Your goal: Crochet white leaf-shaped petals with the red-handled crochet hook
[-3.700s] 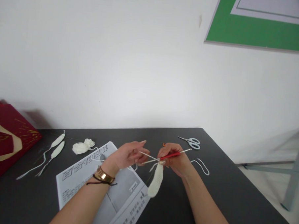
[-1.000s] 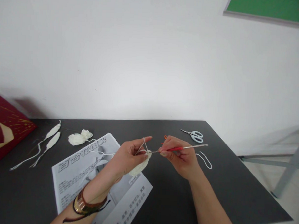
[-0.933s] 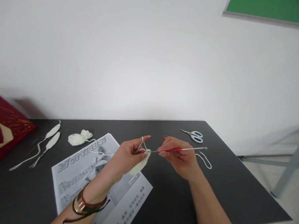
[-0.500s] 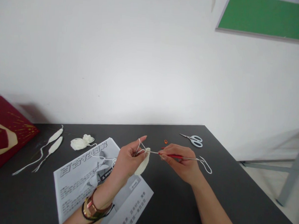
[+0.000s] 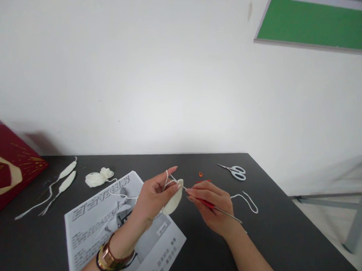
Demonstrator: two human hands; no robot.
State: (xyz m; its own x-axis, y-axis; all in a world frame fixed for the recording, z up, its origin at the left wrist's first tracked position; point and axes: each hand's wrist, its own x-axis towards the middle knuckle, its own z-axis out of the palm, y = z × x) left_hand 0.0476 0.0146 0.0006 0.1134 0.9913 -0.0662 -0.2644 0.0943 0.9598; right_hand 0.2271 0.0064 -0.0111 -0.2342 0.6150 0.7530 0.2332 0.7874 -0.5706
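My left hand (image 5: 154,194) pinches a small white crocheted leaf-shaped piece (image 5: 172,199) above the dark table (image 5: 278,235), with white yarn looped over its raised index finger. My right hand (image 5: 212,204) grips a crochet hook with a red handle (image 5: 214,206); its metal tip points left into the top of the piece, and its back end slants down to the right. Both hands hover over the table, close together.
A printed instruction sheet (image 5: 105,224) lies under my left forearm. Two finished white pieces with tails (image 5: 65,176) and a small yarn bundle (image 5: 98,178) lie at the left. Scissors (image 5: 235,171), a tiny orange marker (image 5: 200,174) and a yarn loop (image 5: 247,199) lie right. A red bag (image 5: 5,171) stands far left.
The piece went from hanging at my right hand to being pinched in my left hand. The hook has swung from pointing up-right to slanting down-right, and my right hand has dropped a little.
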